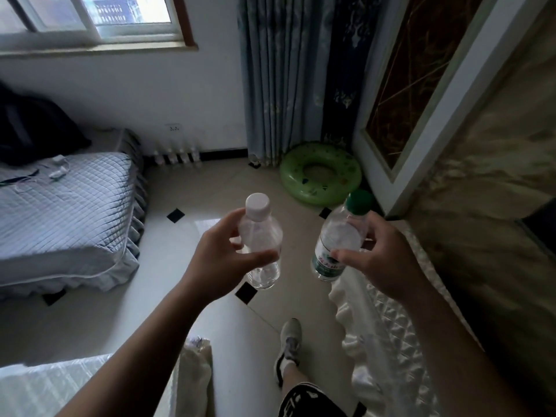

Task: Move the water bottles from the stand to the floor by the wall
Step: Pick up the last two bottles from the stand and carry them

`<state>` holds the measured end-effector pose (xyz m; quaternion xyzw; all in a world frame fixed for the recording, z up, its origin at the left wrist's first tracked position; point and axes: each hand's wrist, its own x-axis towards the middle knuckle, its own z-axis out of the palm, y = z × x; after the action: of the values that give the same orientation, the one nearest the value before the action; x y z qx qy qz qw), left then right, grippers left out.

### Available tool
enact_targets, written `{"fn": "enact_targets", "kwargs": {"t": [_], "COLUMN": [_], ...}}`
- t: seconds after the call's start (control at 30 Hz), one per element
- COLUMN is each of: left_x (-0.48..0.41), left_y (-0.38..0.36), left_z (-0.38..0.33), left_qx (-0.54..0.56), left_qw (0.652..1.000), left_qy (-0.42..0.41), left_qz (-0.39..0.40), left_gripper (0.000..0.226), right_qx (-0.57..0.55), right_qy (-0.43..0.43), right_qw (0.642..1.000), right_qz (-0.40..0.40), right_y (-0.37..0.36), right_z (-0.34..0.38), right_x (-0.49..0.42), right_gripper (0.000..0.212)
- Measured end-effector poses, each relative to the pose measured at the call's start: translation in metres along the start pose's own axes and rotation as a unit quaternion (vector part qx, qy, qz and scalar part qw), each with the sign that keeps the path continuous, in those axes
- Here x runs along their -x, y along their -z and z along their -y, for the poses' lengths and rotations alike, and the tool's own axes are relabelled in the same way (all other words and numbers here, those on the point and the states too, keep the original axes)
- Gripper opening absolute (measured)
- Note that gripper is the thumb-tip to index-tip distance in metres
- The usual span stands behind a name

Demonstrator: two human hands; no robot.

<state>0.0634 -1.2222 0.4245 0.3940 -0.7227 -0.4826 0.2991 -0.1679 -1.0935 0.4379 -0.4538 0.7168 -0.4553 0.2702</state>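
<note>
At nine o'clock in my view lies a bed under a grey quilted cover, with a small white gadget and its cord on top. Past its far corner, at about eleven o'clock, a row of clear bottles stands on the tiled floor right against the wall, under the window; they are too small for me to count.

My left hand is out in front of me near the middle, thumb and fingers curled round a clear bottle with a white cap. It is held in the air, roughly upright, with the cap tipped a little towards ten o'clock.

At twelve o'clock a blue-grey curtain hangs to the floor, and a green swim ring lies flat just beside its hem at one o'clock.

My right hand, at three o'clock from the left one, grasps a clear bottle with a green cap and a green-and-white label, its cap leaning towards one o'clock. The two bottles are near each other but apart.

At six o'clock my grey shoe is planted on the tiles. At four o'clock runs a white frilled cover.
</note>
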Motion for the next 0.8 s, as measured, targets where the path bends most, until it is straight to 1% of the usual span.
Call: {"fn": "enact_targets", "kwargs": {"t": [0.13,0.27,0.43,0.8], "left_x": [-0.067,-0.142,-0.225,-0.355], "left_y": [0.012,0.022,0.028,0.075], "left_z": [0.011,0.019,0.023,0.053], "left_qx": [-0.008,-0.003,0.007,0.002], "left_qw": [1.0,0.999,0.999,0.996], "left_qy": [-0.003,0.003,0.002,0.007], "left_qz": [-0.021,-0.038,-0.049,-0.088], "left_gripper": [0.069,0.072,0.068,0.07], "right_qx": [-0.002,-0.01,-0.011,0.018], "right_qy": [0.002,0.011,0.016,0.032], "right_qw": [1.0,1.0,0.999,0.995], "right_qz": [0.017,0.027,0.047,0.096], "right_y": [-0.013,-0.023,-0.029,-0.068], "right_z": [-0.005,-0.004,0.001,0.037], "right_x": [-0.076,-0.158,-0.25,-0.398], "right_gripper": [0.05,0.048,0.043,0.05]}}
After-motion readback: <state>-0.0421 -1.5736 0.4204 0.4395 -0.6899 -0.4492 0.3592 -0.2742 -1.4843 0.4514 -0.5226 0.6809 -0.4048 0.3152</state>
